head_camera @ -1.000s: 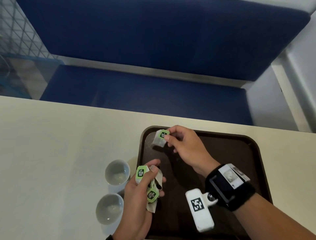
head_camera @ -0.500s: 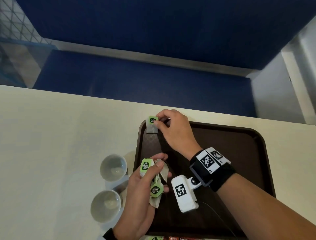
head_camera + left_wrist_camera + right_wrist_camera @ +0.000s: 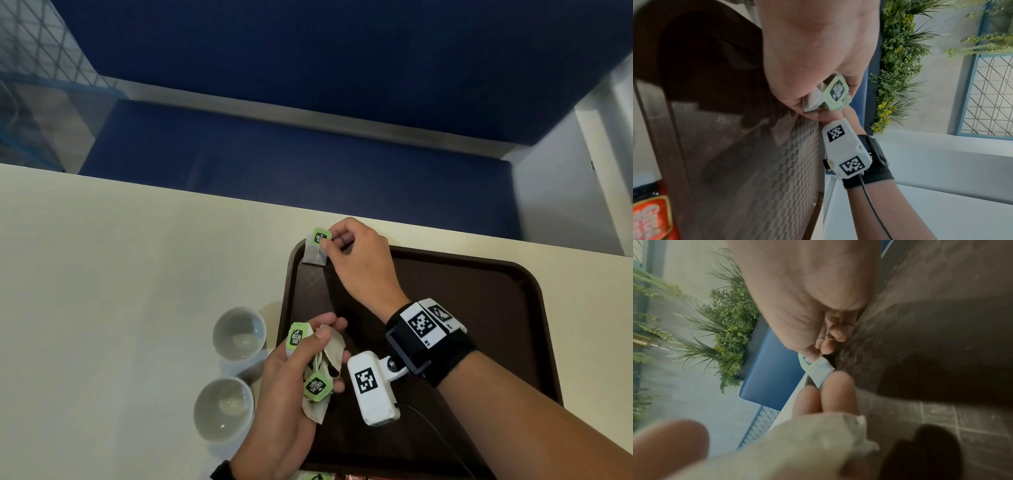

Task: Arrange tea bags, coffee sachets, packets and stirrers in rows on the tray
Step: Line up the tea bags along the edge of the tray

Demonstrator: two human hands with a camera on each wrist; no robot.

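Note:
A dark brown tray [image 3: 479, 308] lies on the cream table. My right hand [image 3: 346, 250] pinches one tea bag [image 3: 317, 248] with a green tag at the tray's far left corner; in the right wrist view this tea bag [image 3: 818, 369] hangs from thumb and fingertips just above the tray's rim. My left hand [image 3: 301, 370] grips a bunch of tea bags [image 3: 320, 373] with green tags over the tray's left edge. In the left wrist view a green tag [image 3: 836, 91] sticks out of the curled fingers.
Two small white bowls [image 3: 239, 332] [image 3: 224, 409] stand on the table left of the tray. More packets, one green [image 3: 315, 475] and one red-orange [image 3: 651, 219], lie at the near edge. A blue bench [image 3: 274, 154] runs behind the table.
My right hand has carried its tea bag from over the tray's upper left area out to the far left corner. The left hand keeps its bunch in about the same place.

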